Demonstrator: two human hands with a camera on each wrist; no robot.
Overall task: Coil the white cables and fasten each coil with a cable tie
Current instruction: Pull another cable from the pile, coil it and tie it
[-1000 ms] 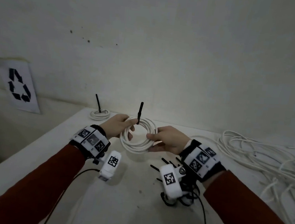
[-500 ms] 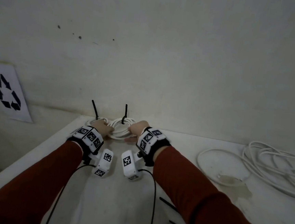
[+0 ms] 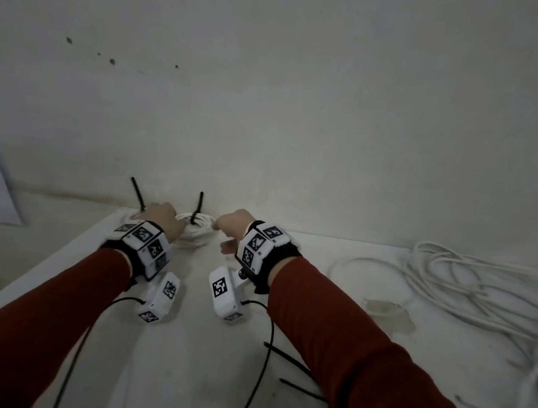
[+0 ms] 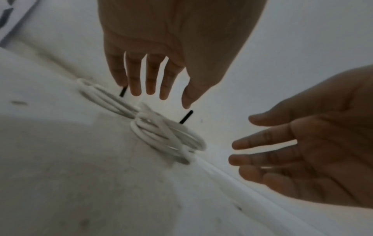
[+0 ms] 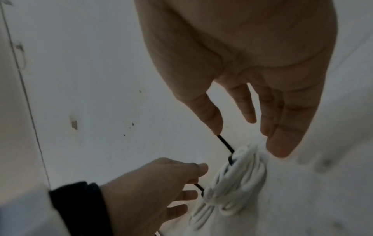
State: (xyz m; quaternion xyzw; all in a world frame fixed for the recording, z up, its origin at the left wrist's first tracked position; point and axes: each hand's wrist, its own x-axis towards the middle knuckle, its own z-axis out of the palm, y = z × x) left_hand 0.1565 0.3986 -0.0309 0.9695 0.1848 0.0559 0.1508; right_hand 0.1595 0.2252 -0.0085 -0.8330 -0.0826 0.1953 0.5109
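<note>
The tied coil of smooth white round cable (image 3: 193, 233) lies flat on the matte white table (image 3: 182, 359) at the far edge by the wall, directly between the 2 hands, with its stiff black plastic cable tie (image 3: 198, 205) standing nearly upright from its far side. The left hand (image 3: 162, 219) hovers just beside the coil's left rim, fingers straight and spread, holding nothing; the left wrist view shows clear air between fingertips and cable. The right hand (image 3: 231, 228) is just right of the coil, fingers loosely extended and also empty. A 2nd tied white coil (image 4: 105, 97) lies just left of the 1st, touching or nearly so, its own black tie (image 3: 137, 194) leaning left.

The next cable to coil probably comes from the loose tangle of white cable (image 3: 467, 296), which sprawls in long glossy loops well to the right, its runs lying mostly left to right. The right hand is plainly nearer. Spare thin black cable ties (image 3: 292, 365) lie on the table under the right forearm.
</note>
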